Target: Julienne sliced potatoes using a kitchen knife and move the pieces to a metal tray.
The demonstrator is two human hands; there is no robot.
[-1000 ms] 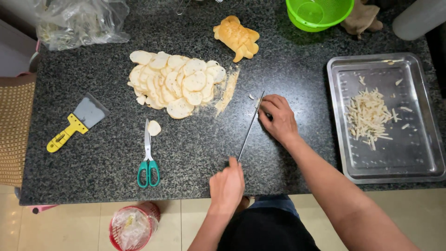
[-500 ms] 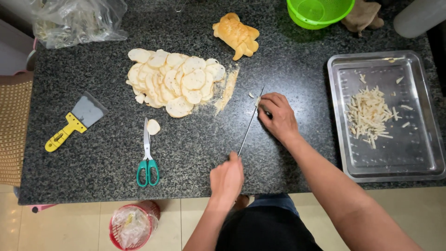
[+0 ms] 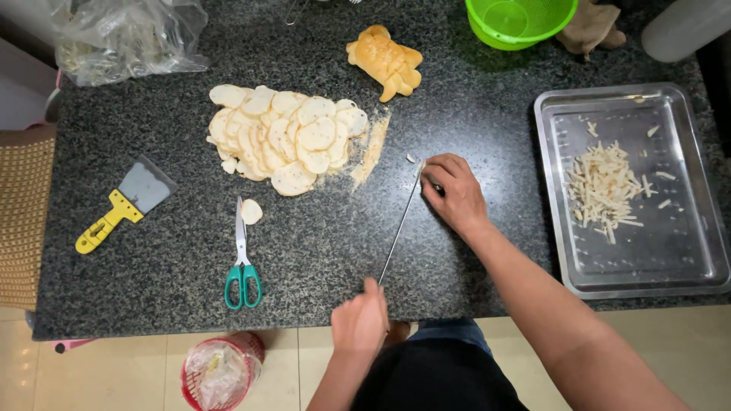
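A long thin knife (image 3: 401, 225) lies edge-down across the dark granite counter (image 3: 472, 114). My left hand (image 3: 361, 321) grips its handle at the counter's front edge. My right hand (image 3: 454, 192) rests on the counter beside the blade's far end, fingers curled over something small that I cannot make out. A tiny pale scrap (image 3: 411, 158) lies just past the knife tip. Left of the blade sits a heap of pale round slices (image 3: 285, 137), with a line of crumbs (image 3: 371, 151) along its right side.
A metal tray (image 3: 685, 259) with pale cut strips (image 3: 605, 189) is at the right. Green-handled scissors (image 3: 242, 259), a lone slice (image 3: 251, 211) and a yellow-handled scraper (image 3: 122, 204) lie at the left. A golden pastry (image 3: 385, 61), green colander (image 3: 519, 20) and plastic bag (image 3: 126, 38) sit at the back.
The knife and both hands hold nearly the same place; my right hand has shifted only slightly along the blade's far end.
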